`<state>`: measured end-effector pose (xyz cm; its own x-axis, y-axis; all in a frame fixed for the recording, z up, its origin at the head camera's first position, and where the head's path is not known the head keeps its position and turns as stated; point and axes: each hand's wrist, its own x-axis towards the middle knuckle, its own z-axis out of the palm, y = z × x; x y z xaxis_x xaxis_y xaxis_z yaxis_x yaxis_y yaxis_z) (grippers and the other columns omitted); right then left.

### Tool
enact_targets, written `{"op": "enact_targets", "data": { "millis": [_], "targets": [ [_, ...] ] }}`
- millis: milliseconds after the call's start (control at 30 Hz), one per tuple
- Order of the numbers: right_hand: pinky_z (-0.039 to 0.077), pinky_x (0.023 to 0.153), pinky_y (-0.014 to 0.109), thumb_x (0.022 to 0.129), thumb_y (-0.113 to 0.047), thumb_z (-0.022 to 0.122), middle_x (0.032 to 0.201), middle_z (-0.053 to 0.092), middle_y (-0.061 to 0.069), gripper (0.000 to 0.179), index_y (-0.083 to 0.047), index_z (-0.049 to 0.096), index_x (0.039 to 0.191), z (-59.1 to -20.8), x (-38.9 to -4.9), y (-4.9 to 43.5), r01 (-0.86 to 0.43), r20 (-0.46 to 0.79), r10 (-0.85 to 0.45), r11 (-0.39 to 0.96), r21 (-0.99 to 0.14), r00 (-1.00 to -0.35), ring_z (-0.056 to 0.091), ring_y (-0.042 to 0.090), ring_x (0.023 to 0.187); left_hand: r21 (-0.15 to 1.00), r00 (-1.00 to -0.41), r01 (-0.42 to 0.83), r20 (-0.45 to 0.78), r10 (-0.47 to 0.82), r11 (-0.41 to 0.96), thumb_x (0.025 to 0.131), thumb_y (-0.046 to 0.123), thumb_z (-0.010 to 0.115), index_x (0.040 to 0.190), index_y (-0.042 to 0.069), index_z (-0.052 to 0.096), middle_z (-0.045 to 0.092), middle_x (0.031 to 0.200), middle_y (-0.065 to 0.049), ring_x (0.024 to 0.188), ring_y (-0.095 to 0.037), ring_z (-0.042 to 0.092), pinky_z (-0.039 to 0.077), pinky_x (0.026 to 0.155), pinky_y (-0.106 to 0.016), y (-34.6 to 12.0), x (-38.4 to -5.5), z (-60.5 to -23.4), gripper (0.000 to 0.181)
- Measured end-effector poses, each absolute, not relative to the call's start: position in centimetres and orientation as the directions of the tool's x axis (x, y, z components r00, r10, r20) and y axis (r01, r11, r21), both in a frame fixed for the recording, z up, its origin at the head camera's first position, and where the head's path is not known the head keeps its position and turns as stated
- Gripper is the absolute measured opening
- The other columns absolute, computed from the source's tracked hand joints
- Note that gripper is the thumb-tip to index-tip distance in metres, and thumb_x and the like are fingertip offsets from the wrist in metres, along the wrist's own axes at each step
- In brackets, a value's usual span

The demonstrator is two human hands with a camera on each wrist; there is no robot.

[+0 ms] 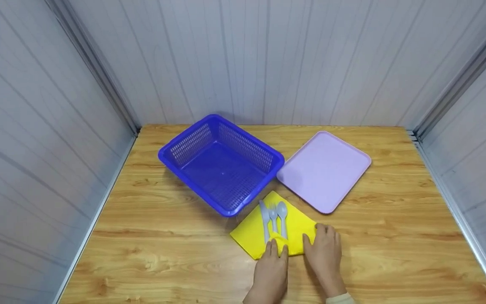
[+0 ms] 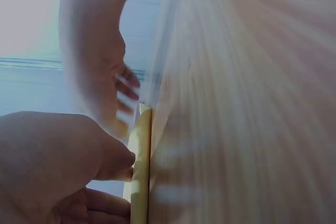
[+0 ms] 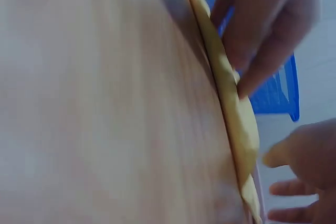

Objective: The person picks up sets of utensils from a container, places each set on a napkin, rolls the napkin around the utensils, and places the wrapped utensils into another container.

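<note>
A yellow cloth (image 1: pixel 249 234), napkin-like, lies on the table with its near corner folded up over the handles of a grey knife (image 1: pixel 265 219), fork (image 1: pixel 273 216) and spoon (image 1: pixel 282 213). The three lie side by side, heads pointing away. My left hand (image 1: pixel 270 270) presses the folded flap (image 1: pixel 279 241) with extended fingers. At the cloth's right corner is my right hand (image 1: pixel 325 255), thumb and fingers spread apart. In the right wrist view that right hand (image 3: pixel 302 171) holds nothing, its fingertips beside the cloth edge (image 3: pixel 239 135).
A blue plastic basket (image 1: pixel 203 192) with slotted walls stands behind the cloth, to the left. To its right lies a pink square tray (image 1: pixel 325 173), its left corner close to the basket. Pale panel walls (image 1: pixel 264 63) enclose the wooden table (image 1: pixel 395 236) at the back and sides.
</note>
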<state>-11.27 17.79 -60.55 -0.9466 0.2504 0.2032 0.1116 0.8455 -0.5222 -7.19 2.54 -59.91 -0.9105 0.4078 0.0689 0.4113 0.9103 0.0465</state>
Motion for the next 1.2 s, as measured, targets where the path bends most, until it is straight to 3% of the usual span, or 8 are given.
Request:
{"op": "enact_targets", "data": {
  "millis": [167,333,433,667,767,900,1067,1200],
  "targets": [
    [0.045,0.087,0.056,0.084,-0.023,0.075,0.117,0.054,0.032,0.059,0.013,0.051,0.124,-59.8,-12.1,18.7,0.253,-0.062,0.273,0.748,-0.614,-0.960,0.053,0.048,0.106,0.068,-0.916,0.400,0.059,0.396,0.914,0.084,0.019,0.073,0.129,0.013,0.064,0.054,0.131,-0.023,0.120,-0.033,0.054,0.053,0.086,-0.035,2.4,-7.3,-60.0,0.047],
    [0.051,0.069,0.039,0.086,-0.021,0.071,0.088,0.066,0.016,0.036,0.009,0.065,0.104,-59.0,-12.6,20.0,0.328,-0.217,0.250,0.616,-0.716,-0.943,0.061,0.028,0.078,0.070,-0.899,0.432,0.116,0.423,0.899,0.083,0.020,0.073,0.127,0.013,0.065,0.056,0.129,-0.022,0.118,-0.032,0.056,0.054,0.085,-0.034,2.8,-7.5,-60.1,0.045],
    [0.046,0.053,0.028,0.090,-0.018,0.068,0.069,0.060,0.007,0.024,0.005,0.068,0.094,-58.8,-12.6,20.6,0.344,-0.300,0.168,0.464,-0.816,-0.939,0.053,0.017,0.060,0.083,-0.889,0.450,0.130,0.438,0.889,0.083,0.021,0.072,0.127,0.013,0.066,0.057,0.128,-0.021,0.117,-0.031,0.056,0.054,0.085,-0.033,3.0,-7.6,-60.0,0.044],
    [0.042,0.050,0.023,0.096,-0.018,0.061,0.071,0.058,0.008,0.035,0.010,0.058,0.116,-58.2,-13.8,19.0,0.366,-0.370,-0.115,0.055,-0.929,-0.922,0.050,0.013,0.056,0.110,-0.889,0.454,0.129,0.440,0.884,0.082,0.020,0.072,0.123,0.012,0.068,0.058,0.127,-0.021,0.115,-0.032,0.057,0.056,0.079,-0.034,2.8,-7.7,-60.0,0.042],
    [0.043,0.048,0.022,0.095,-0.020,0.063,0.068,0.058,0.007,0.034,0.009,0.059,0.112,-58.2,-14.7,17.2,0.334,-0.343,-0.247,0.079,-0.939,-0.906,0.051,0.011,0.053,0.105,-0.878,0.468,0.164,0.449,0.877,0.080,0.019,0.071,0.118,0.010,0.070,0.059,0.125,-0.021,0.113,-0.031,0.058,0.056,0.077,-0.034,2.5,-7.8,-60.1,0.039],
    [0.042,0.045,0.021,0.094,-0.017,0.065,0.059,0.053,0.002,0.020,0.001,0.059,0.089,-58.6,-15.7,15.1,0.253,-0.295,-0.373,0.158,-0.955,-0.880,0.048,0.009,0.048,0.111,-0.862,0.495,0.186,0.471,0.862,0.082,0.018,0.068,0.116,0.007,0.070,0.060,0.123,-0.019,0.114,-0.030,0.057,0.056,0.079,-0.033,2.0,-7.8,-60.2,0.036],
    [0.036,0.040,0.019,0.093,-0.014,0.064,0.054,0.049,0.000,0.022,-0.006,0.054,0.076,-59.5,-16.3,13.8,0.182,-0.270,-0.383,0.252,-0.951,-0.883,0.042,0.008,0.043,0.179,-0.852,0.521,0.164,0.497,0.835,0.087,0.017,0.064,0.109,0.007,0.070,0.061,0.120,-0.015,0.117,-0.027,0.055,0.056,0.080,-0.033,1.1,-7.9,-60.0,0.025],
    [0.031,0.040,0.018,0.093,-0.016,0.064,0.056,0.047,-0.003,0.021,-0.009,0.053,0.076,-59.9,-16.2,13.0,0.162,-0.270,-0.354,0.305,-0.938,-0.895,0.039,0.007,0.043,0.305,-0.848,0.529,0.156,0.506,0.792,0.090,0.015,0.060,0.106,0.005,0.066,0.062,0.111,-0.011,0.105,-0.023,0.060,0.055,0.078,-0.033,0.0,-8.0,-60.2,0.019]
  ]
}}
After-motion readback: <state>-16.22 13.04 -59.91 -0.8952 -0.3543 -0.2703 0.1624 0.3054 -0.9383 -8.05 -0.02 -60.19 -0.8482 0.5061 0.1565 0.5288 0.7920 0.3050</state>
